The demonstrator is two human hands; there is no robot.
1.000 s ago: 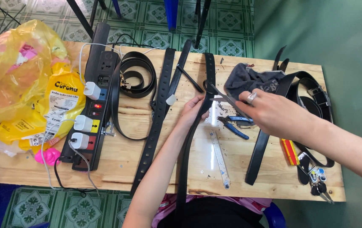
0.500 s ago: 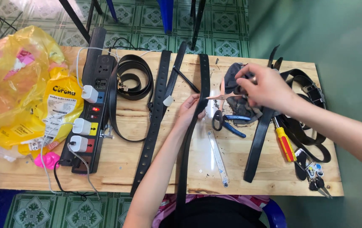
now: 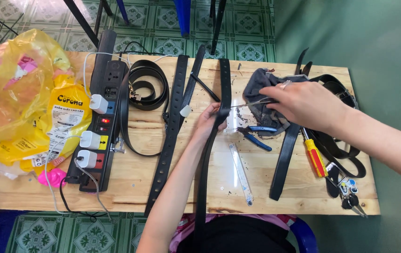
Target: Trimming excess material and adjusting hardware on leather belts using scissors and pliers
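Observation:
My left hand point(image 3: 211, 118) pinches a long black belt point(image 3: 223, 84) that runs from the table's far edge down to my lap. My right hand point(image 3: 307, 105) holds a thin metal tool point(image 3: 252, 103), its tip pointing at the belt beside my left fingers. Under my right hand lies a dark grey cloth point(image 3: 262, 86). Blue-handled pliers point(image 3: 255, 136) and a clear ruler point(image 3: 240, 173) lie just below on the wooden table point(image 3: 135, 180).
More black belts point(image 3: 172, 136) lie left of my arm, one coiled point(image 3: 146, 84). A black power strip point(image 3: 102, 117) with white chargers sits further left, beside yellow plastic bags point(image 3: 18, 93). To the right lie a belt strip point(image 3: 284, 161), a red-yellow screwdriver point(image 3: 315, 157) and keys point(image 3: 348, 192).
My right hand has swung from the table's middle back over the grey cloth, then brought the thin metal tool's tip toward the belt. My left hand stayed on the belt.

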